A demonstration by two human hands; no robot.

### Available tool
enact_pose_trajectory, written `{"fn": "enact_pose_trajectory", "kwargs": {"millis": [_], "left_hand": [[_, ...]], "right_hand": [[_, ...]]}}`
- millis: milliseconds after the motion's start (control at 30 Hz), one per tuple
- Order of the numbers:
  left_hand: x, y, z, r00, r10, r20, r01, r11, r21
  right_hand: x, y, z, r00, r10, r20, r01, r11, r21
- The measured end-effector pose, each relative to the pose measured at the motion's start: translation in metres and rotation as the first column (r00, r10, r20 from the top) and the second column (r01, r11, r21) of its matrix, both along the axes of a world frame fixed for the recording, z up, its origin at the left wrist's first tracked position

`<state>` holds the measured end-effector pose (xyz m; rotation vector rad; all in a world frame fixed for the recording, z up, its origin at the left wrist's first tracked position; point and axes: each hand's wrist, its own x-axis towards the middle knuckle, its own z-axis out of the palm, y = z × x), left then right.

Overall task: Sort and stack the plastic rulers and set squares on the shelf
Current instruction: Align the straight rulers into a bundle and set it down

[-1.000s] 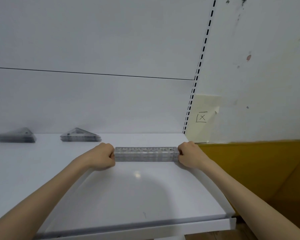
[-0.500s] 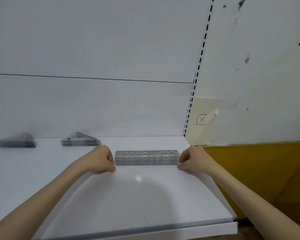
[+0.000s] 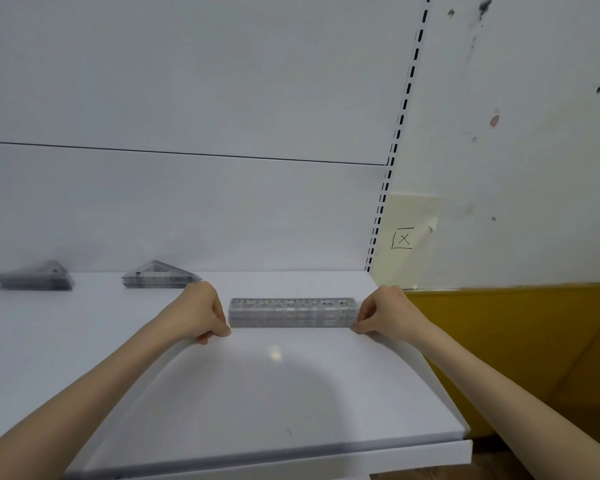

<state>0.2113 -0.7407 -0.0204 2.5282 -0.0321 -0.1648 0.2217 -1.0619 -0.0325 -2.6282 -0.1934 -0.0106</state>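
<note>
The rulers (image 3: 291, 312) lie in one neat stack flat on the white shelf (image 3: 274, 386), long side across the view, toward the back right of the shelf. The left hand (image 3: 201, 315) is curled, and its fingers (image 3: 219, 311) butt against the stack's left end, with the thumb tip down on the shelf at the near left corner. The right hand (image 3: 387, 313) is curled too, its fingers (image 3: 363, 311) touching the right end and the thumb low at the near right corner. The stack sits squarely between the two hands; whether either hand grips it or only presses on its end cannot be told. Further left, near the back panel, two stacks of set squares (image 3: 160, 277) (image 3: 32, 278) lie apart from each other and from the rulers.
</note>
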Motion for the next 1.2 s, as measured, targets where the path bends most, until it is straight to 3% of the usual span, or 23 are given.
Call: {"fn": "enact_pose_trajectory", "kwargs": {"millis": [700,967,1200], "left_hand": [[0.017,-0.003,-0.01,0.997,0.049,0.059,-0.049,0.999,0.001],[0.024,0.005,0.0,0.999,-0.044,-0.032,0.042,0.998,-0.043],[0.036,0.003,0.006,0.99,-0.135,-0.046,0.136,0.991,0.004]], "right_hand": [[0.018,0.003,-0.009,0.998,-0.001,0.057,0.001,1.0,-0.008],[0.033,-0.006,0.002,0.983,0.039,-0.178,-0.014,0.99,0.138],[0.039,-0.004,0.004,0.978,0.109,-0.178,-0.086,0.987,0.133]]}}
